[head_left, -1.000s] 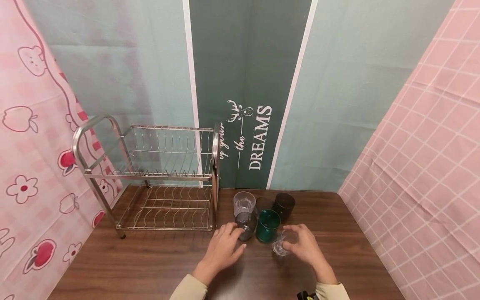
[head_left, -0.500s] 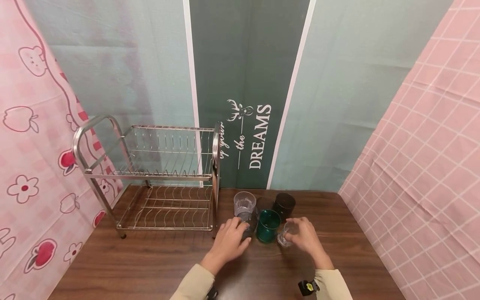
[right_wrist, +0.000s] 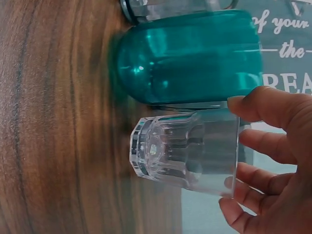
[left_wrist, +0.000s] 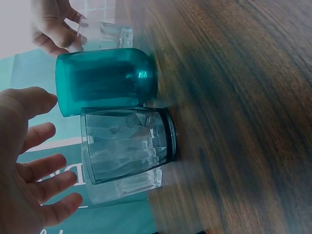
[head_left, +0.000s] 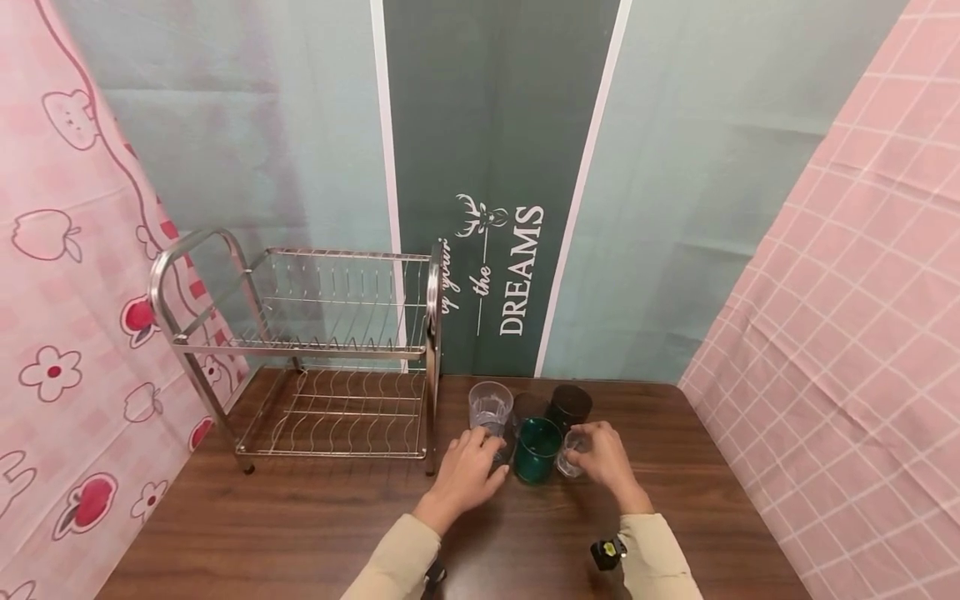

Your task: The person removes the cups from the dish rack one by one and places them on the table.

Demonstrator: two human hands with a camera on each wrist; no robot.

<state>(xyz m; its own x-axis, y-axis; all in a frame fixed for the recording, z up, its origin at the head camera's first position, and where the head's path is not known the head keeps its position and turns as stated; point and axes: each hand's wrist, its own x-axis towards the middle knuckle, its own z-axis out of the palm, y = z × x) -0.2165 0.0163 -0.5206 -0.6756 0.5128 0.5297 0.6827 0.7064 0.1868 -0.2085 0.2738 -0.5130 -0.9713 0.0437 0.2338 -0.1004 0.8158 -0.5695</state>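
Note:
My right hand (head_left: pixel 606 460) holds a small clear drinking glass (right_wrist: pixel 195 151) near its rim, thumb on one side and fingers on the other. The glass stands upright on the table, right beside a teal glass (head_left: pixel 537 457). My left hand (head_left: pixel 465 477) is over a smoky grey glass (left_wrist: pixel 126 146), hiding much of it in the head view. Seen from the left wrist, its fingers (left_wrist: pixel 46 187) are spread loosely near that glass's rim, with a gap between. A larger clear glass (head_left: pixel 490 398) stands behind the grey one. Two dark glasses, including a near-black one (head_left: pixel 572 403), are behind the teal glass.
A two-tier metal dish rack (head_left: pixel 330 353) stands on the left of the wooden table (head_left: pixel 300 533). Green cloth with lettering hangs along the back edge. Pink patterned curtains (head_left: pixel 832 333) border both sides.
My right hand has shifted the small clear glass slightly back and right, beside the teal glass. My left hand has moved right and a little back over the smoky grey glass.

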